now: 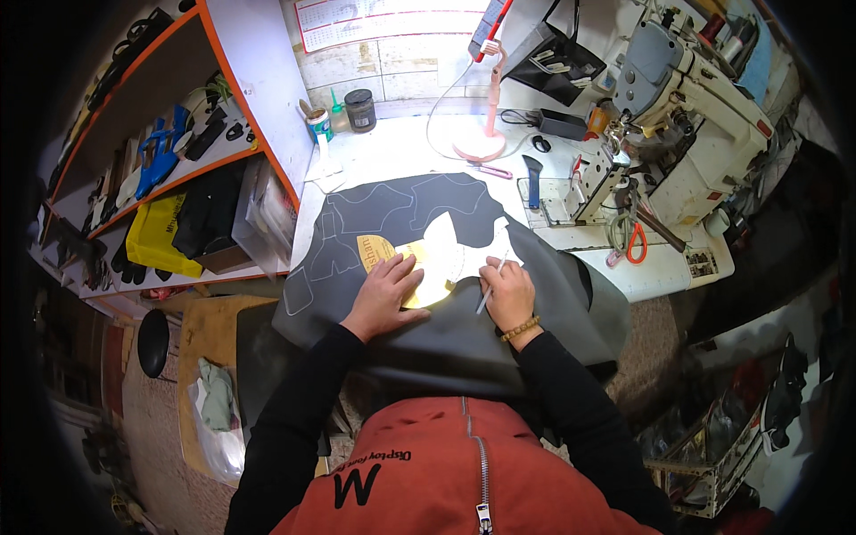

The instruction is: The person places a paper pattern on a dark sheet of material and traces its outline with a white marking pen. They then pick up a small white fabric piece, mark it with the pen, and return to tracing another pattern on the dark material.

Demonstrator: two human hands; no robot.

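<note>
Leather (pixel 499 312), dark grey and matte, lies spread over the white worktop (pixel 392 156) and hangs off its near edge toward the person's lap. Pale traced outlines of pattern pieces show on the far part of the sheet, several shapes set close together. On the middle of the sheet sits a cardboard template (pixel 426 272), tan and yellowish at its left with a darker rounded patch, paler and nearly white toward the right, where its edge runs out into curved lobes.

The left hand (pixel 385 290) lies flat on the template's left part, fingers spread and pressing it down onto the leather; its grip is released, palm down, holding nothing. The right hand (pixel 510 294) is closed around a thin silver marking pen (pixel 492 287), whose tip touches the template's right edge where it meets the leather. A beaded bracelet (pixel 520 329) circles that wrist.

Beyond the sheet, on the worktop, stand a pink lamp base (pixel 480 143), a dark jar (pixel 360 110) and a small green-capped bottle (pixel 337 111) near the wall. A blue-handled knife (pixel 532 178) lies just beside the leather's far right corner. To the right is a cream sewing machine (pixel 687 107), with orange-handled scissors (pixel 635 242) below it. On the left, an orange-edged shelf (pixel 178 134) holds tools and dark pieces.
</note>
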